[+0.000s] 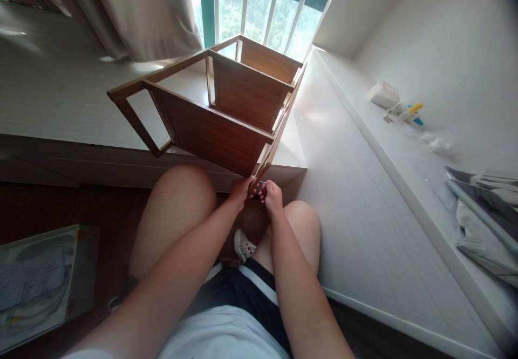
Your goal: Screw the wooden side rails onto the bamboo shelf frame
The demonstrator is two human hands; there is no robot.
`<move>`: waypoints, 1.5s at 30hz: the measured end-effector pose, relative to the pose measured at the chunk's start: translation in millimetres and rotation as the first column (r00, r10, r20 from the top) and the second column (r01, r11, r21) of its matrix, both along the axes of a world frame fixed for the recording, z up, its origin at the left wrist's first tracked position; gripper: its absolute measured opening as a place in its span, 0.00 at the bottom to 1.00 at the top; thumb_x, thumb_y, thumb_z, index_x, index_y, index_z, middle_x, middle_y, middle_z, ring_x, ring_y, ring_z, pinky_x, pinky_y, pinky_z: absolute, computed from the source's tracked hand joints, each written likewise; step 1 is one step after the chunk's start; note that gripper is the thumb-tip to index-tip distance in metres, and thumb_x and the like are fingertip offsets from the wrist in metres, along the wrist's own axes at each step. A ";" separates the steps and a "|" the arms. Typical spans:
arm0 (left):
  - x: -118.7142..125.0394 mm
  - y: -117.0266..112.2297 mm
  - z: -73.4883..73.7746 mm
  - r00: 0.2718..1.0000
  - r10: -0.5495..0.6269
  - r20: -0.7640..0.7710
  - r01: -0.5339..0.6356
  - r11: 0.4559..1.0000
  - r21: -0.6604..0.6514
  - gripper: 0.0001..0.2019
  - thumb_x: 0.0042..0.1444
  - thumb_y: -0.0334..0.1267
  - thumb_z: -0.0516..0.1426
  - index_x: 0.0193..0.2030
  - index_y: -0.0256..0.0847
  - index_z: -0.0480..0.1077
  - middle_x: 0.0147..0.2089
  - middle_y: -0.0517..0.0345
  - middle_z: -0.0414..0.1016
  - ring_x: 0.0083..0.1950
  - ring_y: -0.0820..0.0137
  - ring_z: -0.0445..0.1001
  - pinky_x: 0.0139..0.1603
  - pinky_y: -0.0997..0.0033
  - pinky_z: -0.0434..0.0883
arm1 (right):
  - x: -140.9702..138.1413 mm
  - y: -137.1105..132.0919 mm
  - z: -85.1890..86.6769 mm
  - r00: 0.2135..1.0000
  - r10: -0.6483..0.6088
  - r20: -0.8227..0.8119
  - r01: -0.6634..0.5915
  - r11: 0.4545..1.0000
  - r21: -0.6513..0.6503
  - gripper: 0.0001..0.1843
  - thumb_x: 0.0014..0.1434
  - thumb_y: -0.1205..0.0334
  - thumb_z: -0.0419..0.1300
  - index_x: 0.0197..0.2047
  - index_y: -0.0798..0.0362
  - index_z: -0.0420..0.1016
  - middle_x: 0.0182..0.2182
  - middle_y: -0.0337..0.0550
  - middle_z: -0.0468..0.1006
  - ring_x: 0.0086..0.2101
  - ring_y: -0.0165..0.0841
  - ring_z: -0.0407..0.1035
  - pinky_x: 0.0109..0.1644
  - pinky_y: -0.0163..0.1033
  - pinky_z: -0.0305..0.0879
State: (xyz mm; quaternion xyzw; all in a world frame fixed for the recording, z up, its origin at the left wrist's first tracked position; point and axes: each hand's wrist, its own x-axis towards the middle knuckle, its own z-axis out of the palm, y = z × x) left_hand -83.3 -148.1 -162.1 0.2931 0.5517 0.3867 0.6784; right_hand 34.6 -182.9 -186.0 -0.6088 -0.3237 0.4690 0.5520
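A brown wooden shelf rack [243, 92] with three panels lies tilted on the pale ledge, its near corner jutting past the edge toward me. My left hand [242, 190] is closed round that near corner of the frame, below the lowest panel. Just to its right, my right hand [271, 194] pinches a thin metal rod [263, 182], perhaps a hex key, which points at the frame's outer side. Its tip is too small to make out, so I cannot tell whether it sits in the wood.
The pale ledge [60, 100] runs under the window beside a curtain [137, 13]. A white panel wall [343, 186] stands close on the right; its top holds a white block [384, 94], small tools and folded cloth [481, 235]. A clear storage box [44, 283] sits lower left.
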 end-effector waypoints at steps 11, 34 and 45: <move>0.2 -0.8 3.9 1.000 0.012 0.010 -0.012 1.000 -0.013 0.13 0.51 0.47 0.62 0.34 0.37 0.77 0.35 0.52 0.81 0.27 0.75 0.73 0.23 0.78 0.66 | -4.3 3.5 -8.5 0.997 -0.065 -0.050 0.067 0.997 0.033 0.20 0.63 0.44 0.55 0.28 0.50 0.67 0.18 0.33 0.69 0.16 0.25 0.56 0.15 0.31 0.48; 0.4 -2.6 8.9 1.000 -0.021 0.003 0.021 1.000 -0.013 0.15 0.54 0.48 0.59 0.33 0.37 0.77 0.36 0.51 0.81 0.28 0.74 0.73 0.25 0.77 0.65 | -11.0 2.1 -12.6 0.967 -0.110 -0.230 0.098 0.993 -0.061 0.25 0.59 0.39 0.59 0.24 0.53 0.67 0.15 0.35 0.67 0.14 0.24 0.56 0.14 0.29 0.48; -0.9 -3.6 9.7 1.000 -0.026 0.000 0.026 0.999 -0.023 0.14 0.54 0.48 0.60 0.34 0.38 0.77 0.37 0.52 0.81 0.29 0.74 0.74 0.26 0.77 0.66 | -12.0 3.7 -3.9 0.929 -0.092 -0.359 0.064 0.994 -0.088 0.25 0.60 0.43 0.55 0.21 0.53 0.67 0.14 0.37 0.68 0.14 0.25 0.56 0.15 0.31 0.48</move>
